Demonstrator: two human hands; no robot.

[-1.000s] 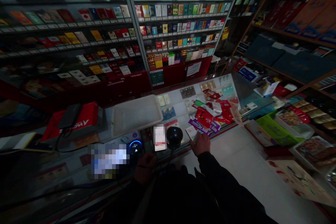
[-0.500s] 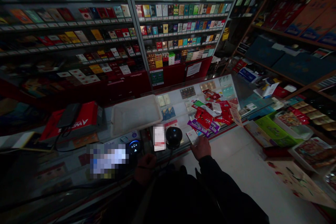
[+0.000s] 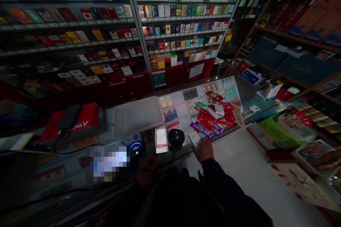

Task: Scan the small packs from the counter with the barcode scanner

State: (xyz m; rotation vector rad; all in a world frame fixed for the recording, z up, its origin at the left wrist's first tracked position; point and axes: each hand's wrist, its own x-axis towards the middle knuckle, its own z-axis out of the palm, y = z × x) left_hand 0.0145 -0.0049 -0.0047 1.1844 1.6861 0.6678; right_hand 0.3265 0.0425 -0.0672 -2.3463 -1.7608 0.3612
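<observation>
Right now, from where I stand, the right hand [image 3: 204,151] has its fingers closed around a small white box [image 3: 195,139] at the near edge of the glass counter [image 3: 182,109]. The box lies just beside a heap of snack packets [image 3: 210,115], red ones in the middle and purple ones on the near side. The left hand [image 3: 149,165] is low by the same edge, fingers curled in the shadow, and I cannot tell whether it grips anything.

Between the hands, a round black device [image 3: 176,139] sits beside an upright-looking white card [image 3: 161,139], its face blurred out. Behind these is a shallow white tray [image 3: 138,115], its pale floor showing inside a raised rim. Flat packs [image 3: 170,114] are laid out under the glass.

Over on the right, a green carton [image 3: 275,134] stands by a clear tub [image 3: 309,133] of small colourful pieces. Nearer the person, a pale tray [image 3: 298,153] holds reddish-brown goods, too dim to name. The tall cabinet [image 3: 140,35] across the counter carries rows of small packs in many colours. To the left, a dark device [image 3: 69,116] with a cable rests on a red box [image 3: 86,118].
</observation>
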